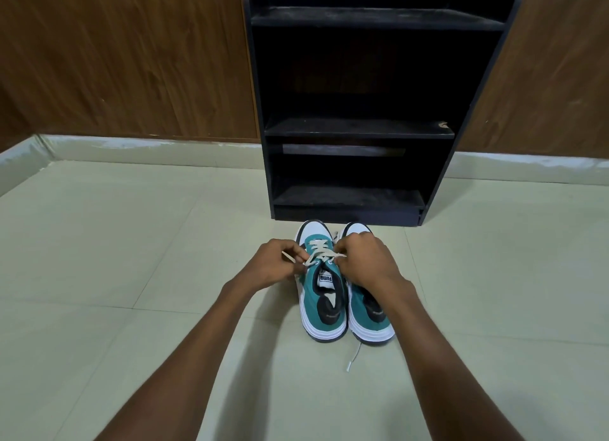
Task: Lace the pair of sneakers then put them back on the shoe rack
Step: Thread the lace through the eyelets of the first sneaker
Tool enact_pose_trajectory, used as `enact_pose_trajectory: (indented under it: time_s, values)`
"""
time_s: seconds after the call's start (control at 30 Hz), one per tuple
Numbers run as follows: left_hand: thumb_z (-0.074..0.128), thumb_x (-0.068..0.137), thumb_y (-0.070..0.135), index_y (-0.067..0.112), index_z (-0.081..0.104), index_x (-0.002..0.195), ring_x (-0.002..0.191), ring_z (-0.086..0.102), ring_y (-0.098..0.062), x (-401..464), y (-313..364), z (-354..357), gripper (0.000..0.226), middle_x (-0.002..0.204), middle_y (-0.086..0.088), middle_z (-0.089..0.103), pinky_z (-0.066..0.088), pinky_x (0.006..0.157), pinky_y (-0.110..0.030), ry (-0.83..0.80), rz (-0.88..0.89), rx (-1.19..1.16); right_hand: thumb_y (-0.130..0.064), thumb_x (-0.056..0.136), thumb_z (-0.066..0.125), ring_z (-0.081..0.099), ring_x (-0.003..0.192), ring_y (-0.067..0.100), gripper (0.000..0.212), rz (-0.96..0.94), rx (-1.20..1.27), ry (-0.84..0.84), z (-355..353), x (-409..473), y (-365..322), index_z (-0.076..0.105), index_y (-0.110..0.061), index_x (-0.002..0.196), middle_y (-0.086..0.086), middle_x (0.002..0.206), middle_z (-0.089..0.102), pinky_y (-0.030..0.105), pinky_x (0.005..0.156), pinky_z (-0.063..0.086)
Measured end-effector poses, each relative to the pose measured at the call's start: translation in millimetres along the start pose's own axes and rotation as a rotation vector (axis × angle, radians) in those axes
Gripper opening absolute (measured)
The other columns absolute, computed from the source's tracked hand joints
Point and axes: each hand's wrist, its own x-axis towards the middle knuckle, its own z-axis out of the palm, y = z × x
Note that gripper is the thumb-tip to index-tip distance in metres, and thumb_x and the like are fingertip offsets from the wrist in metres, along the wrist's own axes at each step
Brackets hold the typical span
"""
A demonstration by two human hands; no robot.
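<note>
A wood-grained wall panel [115, 61] fills the far left, with a pale skirting [131, 145] along its foot where it meets the cream tiled floor [99, 243]; the left forearm reaches in from the bottom edge across those tiles, and the left hand [275, 264] sits just left of the shoes with its fingers curled, pinching one end of a cream lace [318, 251], the stiff tip of which pokes out past the knuckles; that lace is threaded in crossings over the tongue of the left sneaker [321, 292], a teal and white shoe with a black collar and a white sole, standing upright on the floor with its toe towards the shoe rack [352, 111]; the rack is black, open-fronted, with three shelves in view, and it stands against the wall just beyond the toes of the pair, apart from them; the right hand [364, 261] has its fingers bent and clamped on the other end of the same lace, and it hangs over the front of the right sneaker [370, 308], hiding most of its eyelets; this second shoe stands touching the first, side by side; a loose white lace end [353, 356] trails on the floor from beneath its heel; further right lies another wooden panel [543, 94], leaning outward in this wide view.
</note>
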Motion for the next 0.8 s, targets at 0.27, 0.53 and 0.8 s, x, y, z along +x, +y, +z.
enact_pose_trajectory:
  time_s: [0.27, 0.53, 0.8]
  values:
    - [0.072, 0.086, 0.012, 0.010, 0.080, 0.084, 0.061, 0.059, -0.006, -6, -2, 0, 0.009, 0.069, 0.006, 0.067, 0.046, 0.059, -0.014, 0.363, 0.071, 0.094, -0.022, 0.092, 0.062, 0.069, 0.090, 0.030, 0.020, 0.121, 0.175, 0.215, -5, -4, 6, 0.080, -0.021, 0.102, 0.008, 0.098, 0.078, 0.033, 0.080, 0.054]
    - [0.053, 0.096, 0.025, 0.010, 0.070, 0.084, 0.069, 0.067, -0.020, -6, 11, 2, 0.026, 0.082, -0.007, 0.072, 0.051, 0.055, -0.026, -0.004, -0.107, -0.070, -0.028, 0.081, 0.065, 0.056, 0.095, 0.031, 0.021, 0.093, 0.051, 0.075, -6, -12, 11, 0.072, -0.008, 0.076, 0.007, 0.076, 0.069, 0.032, 0.079, 0.043]
    - [0.062, 0.093, 0.026, 0.011, 0.069, 0.074, 0.055, 0.049, -0.013, -3, 15, -2, 0.025, 0.064, -0.001, 0.059, 0.038, 0.048, -0.022, -0.156, -0.122, -0.023, -0.027, 0.089, 0.064, 0.064, 0.104, 0.029, 0.024, -0.031, 0.028, -0.059, -3, -5, 6, 0.081, -0.016, 0.103, 0.009, 0.100, 0.078, 0.037, 0.101, 0.051]
